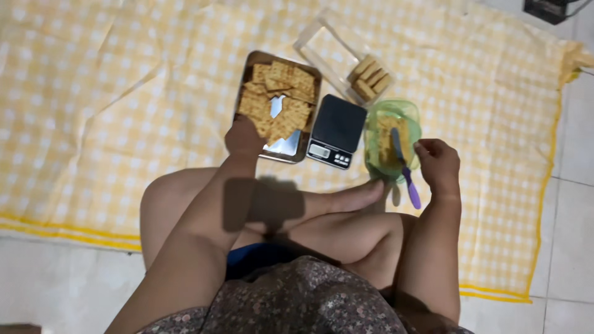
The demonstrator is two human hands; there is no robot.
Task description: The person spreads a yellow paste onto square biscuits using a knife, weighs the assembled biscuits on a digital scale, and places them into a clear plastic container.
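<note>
My left hand [244, 137] reaches onto a metal tray [288, 151] holding several square crackers [281, 99]; its fingers rest on the crackers at the tray's near left corner. Whether it grips one is hidden. My right hand [438, 162] hovers beside a green translucent bowl [375, 117] with a yellowish spread inside, fingers curled with nothing visible in them. A purple-handled spreader [407, 179] leans in the bowl, its handle sticking out toward my right hand. A small black digital scale [336, 131] sits between tray and bowl.
A clear rectangular container [322, 46] with a few stacked crackers lies behind the scale. All rests on a yellow checked cloth [111, 105] over a tiled floor [575, 204]. My crossed legs and foot [356, 196] lie just in front of the scale.
</note>
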